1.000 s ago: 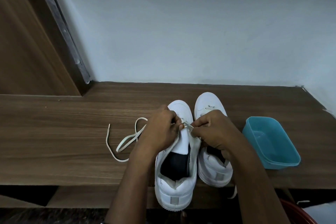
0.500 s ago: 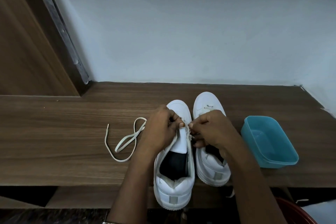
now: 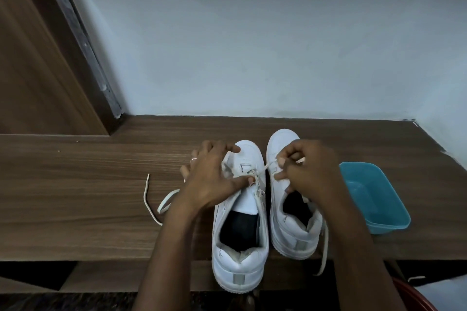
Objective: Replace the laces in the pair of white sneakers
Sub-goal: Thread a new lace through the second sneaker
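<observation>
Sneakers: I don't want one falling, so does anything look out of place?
The left sneaker sits nearer the person than the right sneaker: its heel juts past the table's front edge. A lace beside the right sneaker dangles over that edge too.

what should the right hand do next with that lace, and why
Probably pull the lace rightward through the eyelet: the right hand pinches it, it runs taut from the left sneaker, and the left hand braces that sneaker, thumb by the eyelets.
</observation>
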